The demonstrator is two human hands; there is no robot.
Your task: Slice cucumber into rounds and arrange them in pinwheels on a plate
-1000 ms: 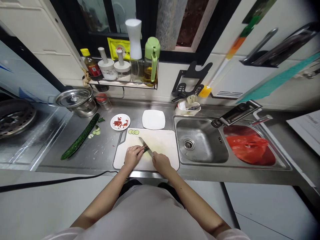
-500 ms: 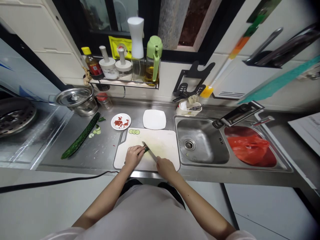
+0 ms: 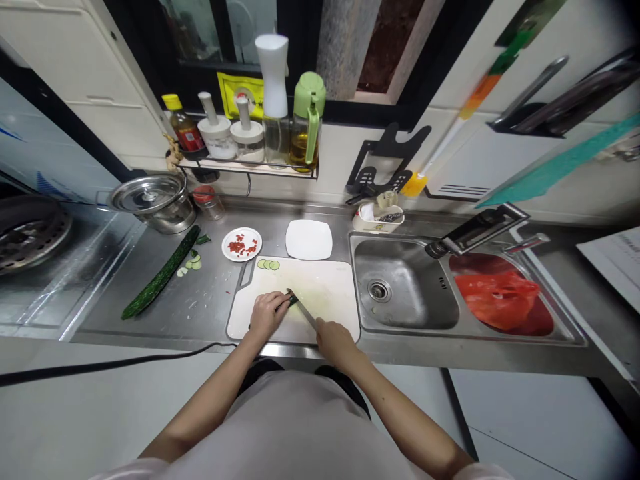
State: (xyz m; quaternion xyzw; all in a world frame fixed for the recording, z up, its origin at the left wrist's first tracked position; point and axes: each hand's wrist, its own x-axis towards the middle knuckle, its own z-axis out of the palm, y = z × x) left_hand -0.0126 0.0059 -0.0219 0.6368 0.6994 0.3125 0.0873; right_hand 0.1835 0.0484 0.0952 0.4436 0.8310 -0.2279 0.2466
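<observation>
Knife [image 3: 307,314] drawn back, right hand [image 3: 335,341] over near edge of cutting board [image 3: 331,283].

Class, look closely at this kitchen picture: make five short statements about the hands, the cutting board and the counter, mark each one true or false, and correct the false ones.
1. The right hand holds the knife. True.
2. Both hands are on that knife. False: the left hand holds a dark green piece on the cutting board.
3. Pale green slices lie near the cutting board's far left corner. True.
4. The knife's blade rests on those slices. False: the blade is at the dark green piece, apart from the slices.
5. A long green cucumber lies on the counter to the left of the cutting board. True.
</observation>
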